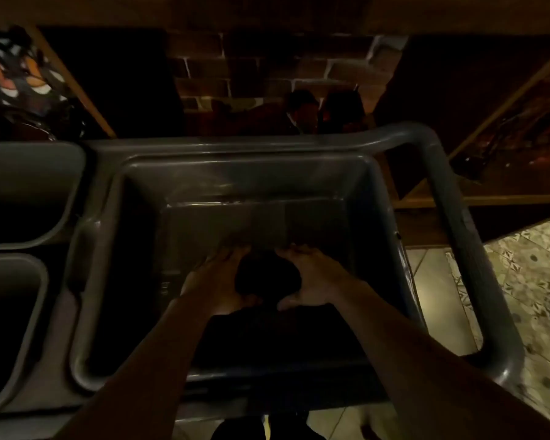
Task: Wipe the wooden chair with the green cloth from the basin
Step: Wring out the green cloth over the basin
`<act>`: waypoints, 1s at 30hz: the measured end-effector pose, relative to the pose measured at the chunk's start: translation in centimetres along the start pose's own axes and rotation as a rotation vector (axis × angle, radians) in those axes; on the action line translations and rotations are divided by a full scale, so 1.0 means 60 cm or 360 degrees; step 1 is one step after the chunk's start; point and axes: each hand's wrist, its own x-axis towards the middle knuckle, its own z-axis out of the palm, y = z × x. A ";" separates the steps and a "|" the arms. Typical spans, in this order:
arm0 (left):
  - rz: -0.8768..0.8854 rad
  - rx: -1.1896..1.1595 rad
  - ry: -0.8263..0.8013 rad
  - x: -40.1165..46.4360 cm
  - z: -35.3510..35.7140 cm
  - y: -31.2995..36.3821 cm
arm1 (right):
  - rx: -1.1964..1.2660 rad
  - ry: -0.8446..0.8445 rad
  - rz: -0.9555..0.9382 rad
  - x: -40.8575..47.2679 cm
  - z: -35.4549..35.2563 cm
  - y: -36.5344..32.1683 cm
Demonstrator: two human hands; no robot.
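Dimly: both hands (261, 281) in basin (245, 173) | fingers curled round dark cloth (264, 277) | colour unreadable

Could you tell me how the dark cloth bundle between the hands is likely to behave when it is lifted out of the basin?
The cloth sits bunched between the left hand and right hand, so it will probably sag and droop rather than hold shape. The grey basin floor looks glossy, perhaps wet; if so, the cloth may feel heavy and drip. Dim light hides its colour.
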 end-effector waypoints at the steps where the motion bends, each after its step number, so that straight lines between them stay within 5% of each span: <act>1: 0.0014 -0.0013 -0.0038 0.002 0.004 0.002 | -0.0011 -0.0010 -0.0013 0.002 0.007 0.002; 17: 0.0080 0.0053 0.0068 -0.012 0.036 0.020 | -0.0007 0.0304 -0.0069 -0.014 0.041 -0.004; 30: 0.0209 0.0027 0.0557 -0.060 -0.189 0.055 | -0.0104 0.0721 -0.0175 -0.080 -0.154 -0.095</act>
